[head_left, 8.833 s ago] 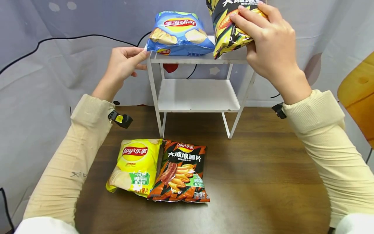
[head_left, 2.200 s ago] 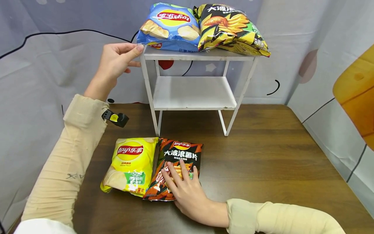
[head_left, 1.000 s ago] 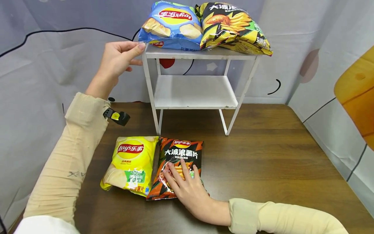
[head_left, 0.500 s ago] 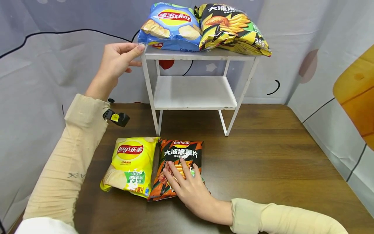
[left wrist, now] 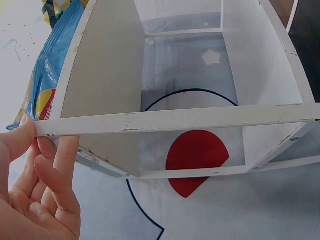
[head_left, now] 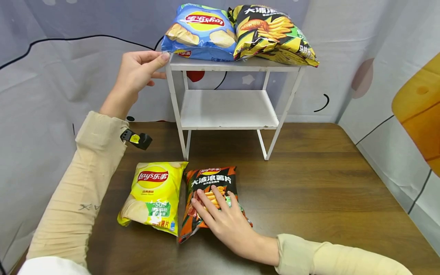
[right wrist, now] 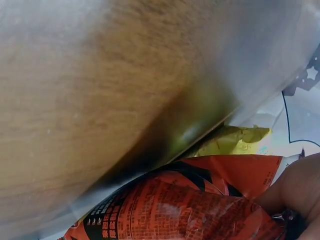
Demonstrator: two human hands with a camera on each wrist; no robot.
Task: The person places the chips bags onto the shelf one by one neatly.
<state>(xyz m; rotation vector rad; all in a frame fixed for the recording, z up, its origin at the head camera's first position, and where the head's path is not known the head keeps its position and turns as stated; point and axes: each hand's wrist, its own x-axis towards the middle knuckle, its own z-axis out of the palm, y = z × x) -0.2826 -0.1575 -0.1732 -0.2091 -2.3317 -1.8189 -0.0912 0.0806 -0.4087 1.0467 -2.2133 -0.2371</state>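
At the upper left corner of a white two-tier rack point(head_left: 175, 84), my left hand point(head_left: 137, 70) pinches the frame, thumb above and fingers below in the left wrist view. My right hand point(head_left: 227, 221) grips the lower part of an orange-and-black Lay's chip bag point(head_left: 209, 177), fingers spread over its front; the thumb is hidden in the head view. The bag's lower edge is tilted up, and its printed back point(right wrist: 165, 215) shows in the right wrist view. Just left of it lies a yellow Lay's chip bag point(head_left: 151, 194) on the wooden table point(head_left: 309, 183).
On the rack's top shelf, a blue chip bag point(head_left: 203, 34) lies beside a black-and-yellow chip bag point(head_left: 275, 34), which overhangs the right end. Below is a bare white lower shelf point(head_left: 228, 109). A patterned cloth point(head_left: 68, 76) hangs behind.
The black-and-yellow bag has gone from my right hand onto the top shelf. My right hand has come down onto the orange-and-black bag, which has just turned and tilted. My left hand stays at the corner.
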